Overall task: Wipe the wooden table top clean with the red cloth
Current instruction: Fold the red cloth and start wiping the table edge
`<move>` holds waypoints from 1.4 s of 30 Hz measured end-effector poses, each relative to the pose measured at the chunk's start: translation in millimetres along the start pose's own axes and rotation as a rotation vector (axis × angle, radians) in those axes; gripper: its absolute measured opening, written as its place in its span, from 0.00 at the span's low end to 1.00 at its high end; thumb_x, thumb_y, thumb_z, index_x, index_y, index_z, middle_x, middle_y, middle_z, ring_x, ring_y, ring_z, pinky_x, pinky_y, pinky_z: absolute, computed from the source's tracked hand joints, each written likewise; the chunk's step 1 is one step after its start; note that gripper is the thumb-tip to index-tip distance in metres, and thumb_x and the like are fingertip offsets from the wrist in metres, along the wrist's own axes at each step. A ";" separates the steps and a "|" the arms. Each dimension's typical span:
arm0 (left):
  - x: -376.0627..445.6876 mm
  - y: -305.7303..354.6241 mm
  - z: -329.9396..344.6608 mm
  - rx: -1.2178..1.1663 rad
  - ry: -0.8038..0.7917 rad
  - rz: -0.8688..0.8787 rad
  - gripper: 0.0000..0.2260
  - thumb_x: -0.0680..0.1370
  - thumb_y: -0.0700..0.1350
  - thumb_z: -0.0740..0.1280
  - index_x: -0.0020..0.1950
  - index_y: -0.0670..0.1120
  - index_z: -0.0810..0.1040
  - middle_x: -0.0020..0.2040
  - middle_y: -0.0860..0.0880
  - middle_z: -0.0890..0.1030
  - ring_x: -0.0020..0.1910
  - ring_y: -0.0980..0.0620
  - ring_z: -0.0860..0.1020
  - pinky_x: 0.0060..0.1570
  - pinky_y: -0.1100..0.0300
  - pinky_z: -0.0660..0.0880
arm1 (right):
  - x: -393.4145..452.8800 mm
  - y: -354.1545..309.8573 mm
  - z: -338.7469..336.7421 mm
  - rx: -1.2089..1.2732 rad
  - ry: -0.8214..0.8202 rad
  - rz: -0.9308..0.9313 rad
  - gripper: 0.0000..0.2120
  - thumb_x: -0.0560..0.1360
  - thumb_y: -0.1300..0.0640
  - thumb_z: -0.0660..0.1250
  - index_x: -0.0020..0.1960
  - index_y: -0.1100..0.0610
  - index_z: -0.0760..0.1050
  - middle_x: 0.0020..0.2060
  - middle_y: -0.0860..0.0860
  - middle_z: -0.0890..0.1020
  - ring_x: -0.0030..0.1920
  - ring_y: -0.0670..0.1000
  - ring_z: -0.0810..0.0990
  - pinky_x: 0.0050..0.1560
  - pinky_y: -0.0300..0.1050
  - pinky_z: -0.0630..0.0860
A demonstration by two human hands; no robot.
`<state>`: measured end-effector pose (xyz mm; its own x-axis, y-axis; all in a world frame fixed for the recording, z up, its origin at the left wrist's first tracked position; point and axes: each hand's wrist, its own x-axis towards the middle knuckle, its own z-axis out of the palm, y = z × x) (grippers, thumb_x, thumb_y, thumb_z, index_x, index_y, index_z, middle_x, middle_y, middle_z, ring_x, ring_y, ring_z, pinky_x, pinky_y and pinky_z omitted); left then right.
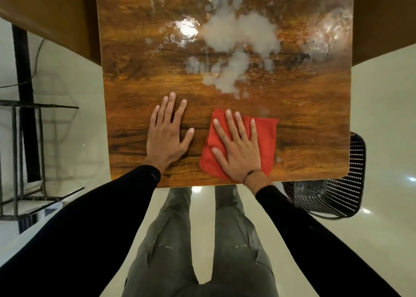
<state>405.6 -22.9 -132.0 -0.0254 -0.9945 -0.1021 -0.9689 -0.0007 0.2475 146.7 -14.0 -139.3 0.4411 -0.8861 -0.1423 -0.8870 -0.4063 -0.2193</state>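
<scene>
Head view, looking down over my own arms. My right hand (237, 149) lies flat on the red cloth (266, 139), fingers straight and spread, palm pressing the folded cloth onto the wooden table top (304, 121). The cloth sits near the table's near edge, right of centre, its far corner showing beyond my fingertips. My left hand (167, 137) rests flat on the bare wood just beside the cloth, not touching it, fingers straight and slightly fanned, thumb out toward the cloth. A thin dark band circles my right wrist. Both arms wear black sleeves (94, 218).

Farther along the table, well apart from the cloth, a pale cloudy spill (238, 33) spreads in irregular patches, with a trail of it reaching down toward the cloth's far edge; wet, glossy streaks catch the light around it.

Below the table edge stand my legs in grey trousers (171, 240) on a pale floor. A black perforated chair (337, 197) sits at the table's near right corner; a dark metal frame (27, 161) stands to the left.
</scene>
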 end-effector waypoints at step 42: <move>16.5 92.8 6.0 -0.045 -0.040 0.074 0.29 0.89 0.53 0.58 0.89 0.44 0.60 0.91 0.40 0.53 0.90 0.43 0.51 0.89 0.46 0.44 | 14.3 62.2 -8.6 -0.058 0.044 0.060 0.43 0.84 0.22 0.51 0.93 0.41 0.51 0.92 0.58 0.48 0.92 0.65 0.48 0.80 0.88 0.40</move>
<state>313.9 -38.8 -116.5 -0.1074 -0.9869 -0.1203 -0.9521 0.0672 0.2984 96.6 -53.8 -146.7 0.3818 -0.9176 -0.1106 -0.9186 -0.3635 -0.1548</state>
